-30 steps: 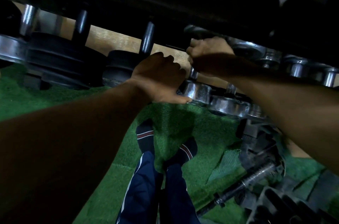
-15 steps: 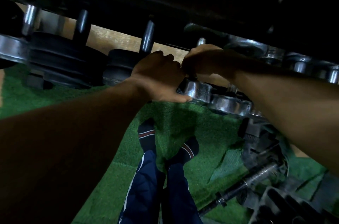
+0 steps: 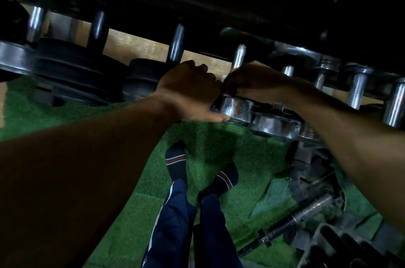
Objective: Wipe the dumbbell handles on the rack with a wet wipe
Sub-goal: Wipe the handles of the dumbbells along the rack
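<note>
Sliding down the chrome handle (image 3: pixel 239 55) since a second ago, the right hand (image 3: pixel 254 80) now sits at the bar's lower end, leaving most of the shiny bar bare above it. Nearest the camera, at six o'clock, a person's navy track pants (image 3: pixel 175 219) and striped dark socks (image 3: pixel 176 163) stand on green turf (image 3: pixel 122 213). At four o'clock a loose steel bar (image 3: pixel 306 210) lies on the turf among dark gear. Both bare forearms reach up toward the centre. The left hand (image 3: pixel 188 90) grips the near chrome end (image 3: pixel 235 107) of the dumbbell, thumb pressed under its rim and fingers curled over the top. The right hand, touching the left, is clenched round the base of the handle; the wet wipe is hidden inside that grasp and cannot be made out. More chrome dumbbells (image 3: pixel 359 92) run toward three o'clock, black rubber ones (image 3: pixel 65 70) toward nine o'clock. Beyond, at twelve o'clock, the dark rack (image 3: pixel 197 4) spans the frame.
</note>
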Demonstrator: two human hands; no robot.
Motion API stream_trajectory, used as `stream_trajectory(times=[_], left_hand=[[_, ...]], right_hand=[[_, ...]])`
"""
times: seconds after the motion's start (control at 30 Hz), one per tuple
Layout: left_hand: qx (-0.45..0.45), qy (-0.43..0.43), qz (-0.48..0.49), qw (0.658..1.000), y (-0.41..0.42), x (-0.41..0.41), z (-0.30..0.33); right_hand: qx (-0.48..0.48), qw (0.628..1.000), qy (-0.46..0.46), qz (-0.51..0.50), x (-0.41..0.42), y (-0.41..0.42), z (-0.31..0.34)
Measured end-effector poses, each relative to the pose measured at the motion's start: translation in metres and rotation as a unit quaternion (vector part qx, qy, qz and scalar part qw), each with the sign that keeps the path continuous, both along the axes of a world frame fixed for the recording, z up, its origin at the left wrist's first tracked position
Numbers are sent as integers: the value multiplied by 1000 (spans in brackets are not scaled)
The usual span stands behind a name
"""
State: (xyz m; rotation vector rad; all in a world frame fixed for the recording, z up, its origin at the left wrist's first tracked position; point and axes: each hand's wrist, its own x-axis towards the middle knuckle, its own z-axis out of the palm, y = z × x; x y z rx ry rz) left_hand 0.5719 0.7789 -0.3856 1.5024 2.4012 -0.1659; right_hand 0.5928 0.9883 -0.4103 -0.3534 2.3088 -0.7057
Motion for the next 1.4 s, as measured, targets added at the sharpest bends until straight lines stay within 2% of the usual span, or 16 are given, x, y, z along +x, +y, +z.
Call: stream_trajectory(times=[0.1, 0.2, 0.3, 0.43, 0.53, 0.6, 0.7, 0.77, 0.87, 0.97, 1.0, 1.17, 1.3, 1.4], left_hand=[[-14, 5, 0, 1000, 0, 0, 0], [-22, 15, -7, 1000, 1, 0, -4], [-32, 17, -10, 999, 1, -1, -5], [-50, 15, -14, 999, 2, -1, -3], [-57, 1, -8, 998, 4, -1, -2], [-61, -3, -5, 998, 3, -1, -2], [-66, 18, -13, 998, 4, -1, -3], [-73, 16, -12, 997, 4, -1, -3], [-79, 13, -7, 997, 4, -1, -2], [-68, 23, -16, 997, 5, -1, -1], [-66, 23, -17, 997, 6, -1, 0], [-62, 30, -16, 998, 4, -1, 0], [-64, 28, -17, 997, 5, -2, -1], [-63, 27, -17, 998, 6, -2, 0]], right_hand=[[-9, 999, 14, -27, 3, 3, 10], [10, 995, -22, -97, 8, 9, 13], [30, 990, -67, -123, 12, 14, 3], [29, 983, -50, -174, 21, 11, -18], [15, 961, -68, -267, 34, 9, -34], [-58, 924, -140, -352, 38, 9, -39], [-203, 821, -215, -489, 36, 7, -42], [-243, 763, -233, -552, 29, 5, -44], [-268, 704, -221, -619, 12, 0, -46], [-308, 574, -164, -741, -6, 2, -44], [-312, 562, -151, -751, -7, 2, -43], [-299, 643, -114, -696, 14, -6, -37], [-202, 745, -98, -628, 34, -8, -41], [-114, 811, -46, -573, 46, -7, -42]])
